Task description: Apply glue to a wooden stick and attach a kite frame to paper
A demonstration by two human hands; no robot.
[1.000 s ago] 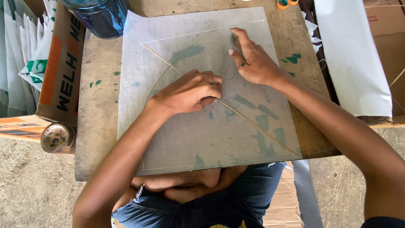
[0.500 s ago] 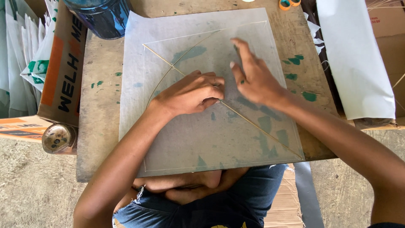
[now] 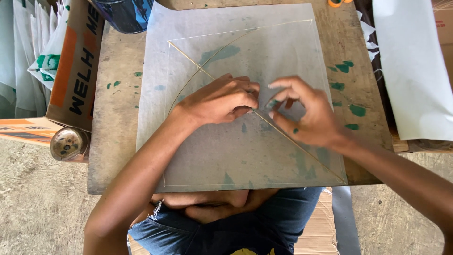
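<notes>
Head view, looking down on a wooden board (image 3: 118,141) spotted with green paint. A square translucent paper sheet (image 3: 283,47) lay flat over most of the board, square to its edges. A thin straight stick (image 3: 311,153) ran diagonally across the sheet, its long axis from the far-left corner toward the near-right corner, and a curved stick (image 3: 222,49) arched over the far half. The left hand (image 3: 219,101) rested knuckles-up near the sheet's centre, fingers curled and pressing the paper down on the straight stick. The right hand (image 3: 306,113) hovered just beside it, half open, thumb and forefinger bent toward a pinch over the same stick; whether it gripped anything could not be told. Both hands met at mid-stick. A dark can (image 3: 122,14) stood at the board's far-left corner.
</notes>
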